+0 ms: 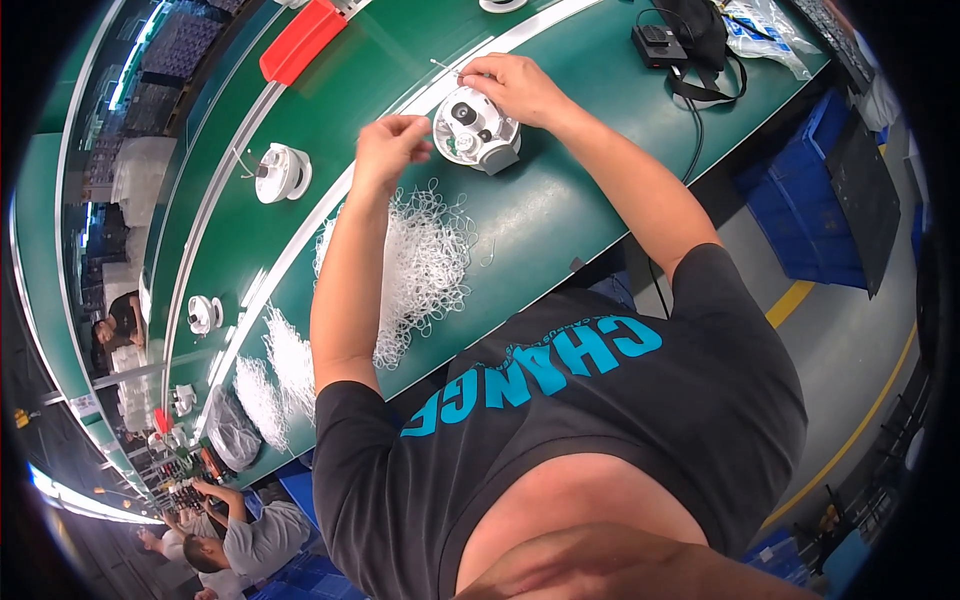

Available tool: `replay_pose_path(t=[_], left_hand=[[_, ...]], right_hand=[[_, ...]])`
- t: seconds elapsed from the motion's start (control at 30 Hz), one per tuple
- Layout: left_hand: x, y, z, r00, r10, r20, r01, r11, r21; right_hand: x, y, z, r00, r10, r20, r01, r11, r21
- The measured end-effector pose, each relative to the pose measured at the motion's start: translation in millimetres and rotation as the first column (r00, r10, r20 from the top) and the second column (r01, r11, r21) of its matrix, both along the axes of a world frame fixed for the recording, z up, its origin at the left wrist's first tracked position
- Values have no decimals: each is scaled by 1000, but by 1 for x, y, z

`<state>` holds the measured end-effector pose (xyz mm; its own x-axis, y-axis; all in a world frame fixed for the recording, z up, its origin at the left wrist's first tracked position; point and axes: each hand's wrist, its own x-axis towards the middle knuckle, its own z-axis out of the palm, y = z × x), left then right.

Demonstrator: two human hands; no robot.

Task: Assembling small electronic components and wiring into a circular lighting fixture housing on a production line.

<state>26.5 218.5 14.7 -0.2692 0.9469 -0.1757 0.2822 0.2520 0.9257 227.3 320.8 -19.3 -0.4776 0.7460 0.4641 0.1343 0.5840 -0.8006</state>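
A white round camera unit with a black lens lies open-faced on the green work table in front of me. My right hand is at its far edge, the fingers closed around a thin white cable whose end sticks out past the fingertips. Just left of the unit, my left hand hangs in a pinch, apart from it. Its fingertips are slightly blurred, and anything between them is hidden. Below that hand a heap of thin white looped ties spreads over the table.
More camera units stand along the conveyor line beyond the metal rail. A red bin sits at the back. To the right are a black device, a black strap and plastic bags. Blue crates stand beside the table; co-workers sit lower left.
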Motion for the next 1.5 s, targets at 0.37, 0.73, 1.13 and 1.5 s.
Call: replay_pose_path(t=[0.37, 0.73, 1.13, 1.5], left_hand=[[16, 9, 11, 875, -9, 484, -166, 934, 317], [16, 17, 0, 979, -26, 204, -51, 930, 364], [26, 17, 2, 999, 36, 0, -35, 986, 166], [26, 24, -13, 894, -78, -440, 177, 966, 188]], right_hand=[[-6, -10, 18, 981, 137, 136, -127, 989, -80], [-7, -8, 22, 967, 126, 222, -123, 992, -27], [-8, -13, 11, 978, 206, -12, -206, 973, -107], [-14, 8, -13, 930, 59, -363, -232, 861, -453]])
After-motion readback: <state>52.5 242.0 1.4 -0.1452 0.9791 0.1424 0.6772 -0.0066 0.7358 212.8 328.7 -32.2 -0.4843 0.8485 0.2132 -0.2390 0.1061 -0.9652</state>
